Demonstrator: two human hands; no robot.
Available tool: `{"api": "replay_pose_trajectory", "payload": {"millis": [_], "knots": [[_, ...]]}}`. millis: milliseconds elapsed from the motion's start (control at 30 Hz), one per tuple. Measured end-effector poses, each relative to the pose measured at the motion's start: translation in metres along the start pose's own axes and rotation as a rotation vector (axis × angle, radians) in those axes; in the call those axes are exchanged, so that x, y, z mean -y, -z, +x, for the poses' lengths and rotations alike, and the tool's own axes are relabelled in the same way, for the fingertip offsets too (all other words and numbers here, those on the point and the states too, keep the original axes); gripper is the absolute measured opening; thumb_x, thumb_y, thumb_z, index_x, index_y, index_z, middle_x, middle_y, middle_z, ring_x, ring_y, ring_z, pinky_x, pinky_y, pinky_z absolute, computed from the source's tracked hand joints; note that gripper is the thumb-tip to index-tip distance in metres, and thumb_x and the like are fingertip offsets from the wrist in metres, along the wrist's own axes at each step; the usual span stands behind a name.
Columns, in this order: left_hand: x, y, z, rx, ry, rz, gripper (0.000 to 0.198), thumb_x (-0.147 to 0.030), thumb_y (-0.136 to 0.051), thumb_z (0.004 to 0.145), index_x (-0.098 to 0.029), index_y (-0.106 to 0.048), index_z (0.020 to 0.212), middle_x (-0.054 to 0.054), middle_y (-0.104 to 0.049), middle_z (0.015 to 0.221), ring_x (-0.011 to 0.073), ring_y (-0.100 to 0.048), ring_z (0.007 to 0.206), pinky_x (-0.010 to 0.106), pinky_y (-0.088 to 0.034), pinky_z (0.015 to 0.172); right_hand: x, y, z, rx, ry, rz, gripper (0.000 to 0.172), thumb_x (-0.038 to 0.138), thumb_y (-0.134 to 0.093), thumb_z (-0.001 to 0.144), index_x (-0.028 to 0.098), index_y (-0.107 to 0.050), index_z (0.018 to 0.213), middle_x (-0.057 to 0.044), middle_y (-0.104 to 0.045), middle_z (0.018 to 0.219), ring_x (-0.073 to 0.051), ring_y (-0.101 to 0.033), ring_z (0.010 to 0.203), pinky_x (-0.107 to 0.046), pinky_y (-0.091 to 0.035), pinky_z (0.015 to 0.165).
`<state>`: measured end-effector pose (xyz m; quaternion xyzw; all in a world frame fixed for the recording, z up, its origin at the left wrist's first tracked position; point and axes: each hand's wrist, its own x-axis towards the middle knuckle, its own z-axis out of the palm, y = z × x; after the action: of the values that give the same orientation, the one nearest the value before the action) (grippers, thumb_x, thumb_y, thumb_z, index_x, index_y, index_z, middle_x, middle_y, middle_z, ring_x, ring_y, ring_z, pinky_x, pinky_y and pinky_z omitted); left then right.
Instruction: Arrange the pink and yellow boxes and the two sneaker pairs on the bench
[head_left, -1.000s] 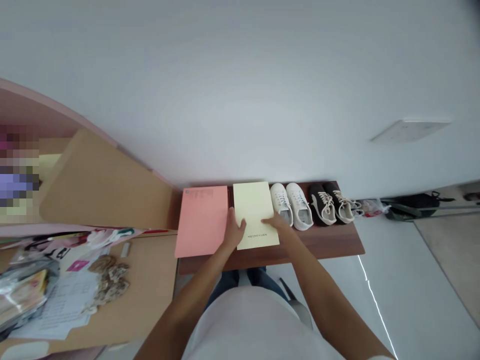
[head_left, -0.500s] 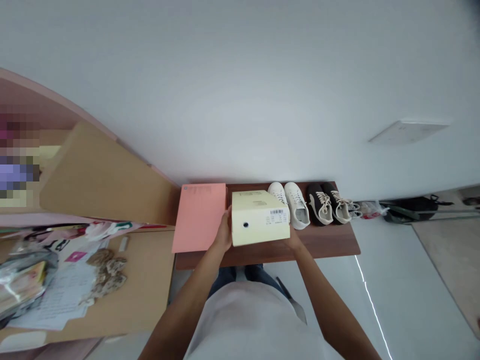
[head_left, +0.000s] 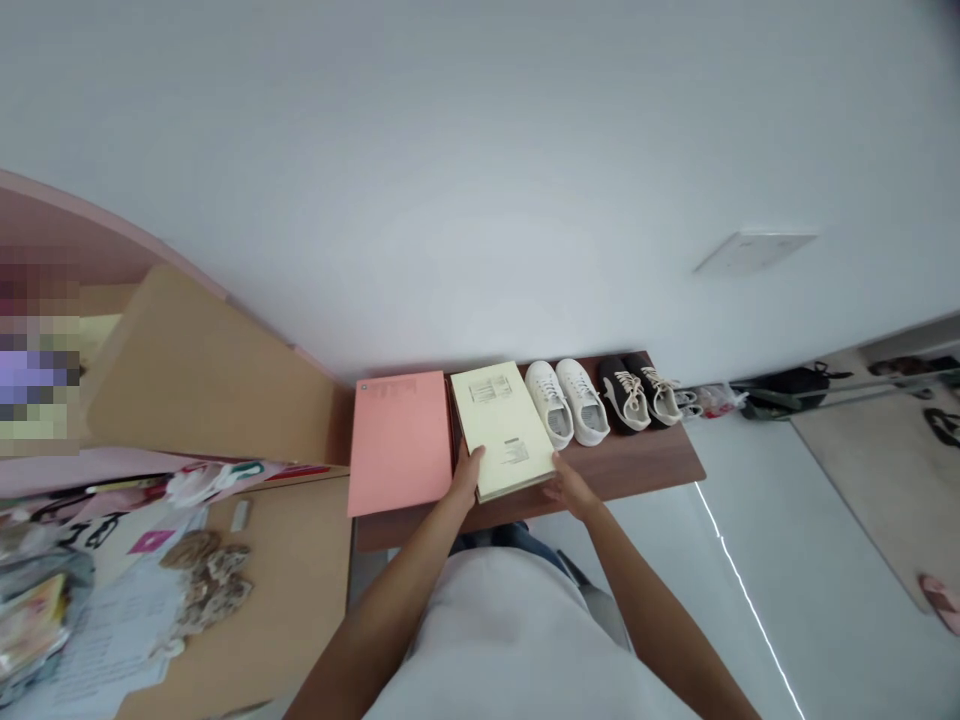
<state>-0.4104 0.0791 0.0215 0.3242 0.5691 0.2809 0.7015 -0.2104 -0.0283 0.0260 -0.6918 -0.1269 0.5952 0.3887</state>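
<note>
Head view. Pale yellow shoebox [head_left: 504, 430] lay on the dark wooden bench [head_left: 645, 465], printed labels facing up. It sat between the pink shoebox [head_left: 397, 440] on its left and the white sneakers [head_left: 566, 402] on its right, just beside both.

Its long axis ran away from me toward the wall, the far end skewed slightly left. The box was straight ahead of my fingers, and both hands were at its near end.

My left hand [head_left: 469, 478] gripped the near left edge, fingers curled onto the lid face. My right hand [head_left: 568, 487] touched the near right corner; I could not tell whether it clasped or only rested. Neither hand was clearly nearer.

Count: two shoeboxes and four shoes in two pairs, the second being the dark sneakers [head_left: 637, 392] beyond the white ones.
</note>
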Motion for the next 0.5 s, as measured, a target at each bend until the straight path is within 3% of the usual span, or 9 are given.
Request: {"api": "replay_pose_trajectory", "payload": {"millis": [167,233,333,433,500], "knots": [[-0.003,0.008,0.017,-0.066,-0.081,0.301,0.071,-0.022,-0.056,0.086,-0.021,-0.037,0.155,0.011,-0.062,0.142,0.026,-0.058,0.132,0.04,-0.044,0.114,-0.012,-0.021,0.014,-0.123,0.052,-0.108,0.064,0.067,-0.055,0.087,0.034,-0.055,0.141,-0.009,-0.059,0.145,-0.029,-0.059,0.129,-0.055,-0.054,0.095],[-0.003,0.011,0.02,-0.081,-0.12,0.336,0.074,-0.02,-0.054,0.086,-0.021,-0.035,0.157,0.011,-0.061,0.144,0.0258,-0.056,0.134,0.039,-0.041,0.117,-0.011,-0.016,0.014,-0.2,0.104,-0.206,0.058,0.059,-0.058,0.087,0.028,-0.061,0.135,-0.01,-0.064,0.137,-0.03,-0.059,0.129,-0.057,-0.05,0.102],[-0.009,0.011,0.024,-0.082,-0.155,0.372,0.077,-0.019,-0.051,0.087,-0.02,-0.028,0.16,0.01,-0.056,0.15,0.0246,-0.053,0.138,0.038,-0.038,0.119,0.001,0.008,0.014,-0.327,0.266,-0.439,0.045,0.043,-0.057,0.088,0.019,-0.067,0.125,-0.013,-0.068,0.128,-0.031,-0.06,0.126,-0.052,-0.044,0.112],[-0.016,-0.01,0.023,-0.192,-0.208,0.579,0.081,-0.016,-0.051,0.087,-0.017,-0.024,0.162,0.014,-0.047,0.157,0.0268,-0.042,0.147,0.04,-0.031,0.123,0.028,0.043,0.022,-0.475,0.363,-0.687,0.046,0.031,-0.052,0.092,0.015,-0.061,0.134,-0.017,-0.059,0.142,-0.03,-0.059,0.129,-0.044,-0.044,0.112],[-0.015,-0.049,0.018,-0.294,-0.333,0.757,0.079,-0.014,-0.05,0.087,-0.013,-0.025,0.162,0.017,-0.043,0.159,0.0299,-0.034,0.151,0.046,-0.025,0.126,0.049,0.063,0.034,-0.486,0.317,-0.845,0.049,0.025,-0.051,0.094,0.014,-0.054,0.141,-0.02,-0.051,0.15,-0.029,-0.059,0.129,-0.04,-0.046,0.108]]}}
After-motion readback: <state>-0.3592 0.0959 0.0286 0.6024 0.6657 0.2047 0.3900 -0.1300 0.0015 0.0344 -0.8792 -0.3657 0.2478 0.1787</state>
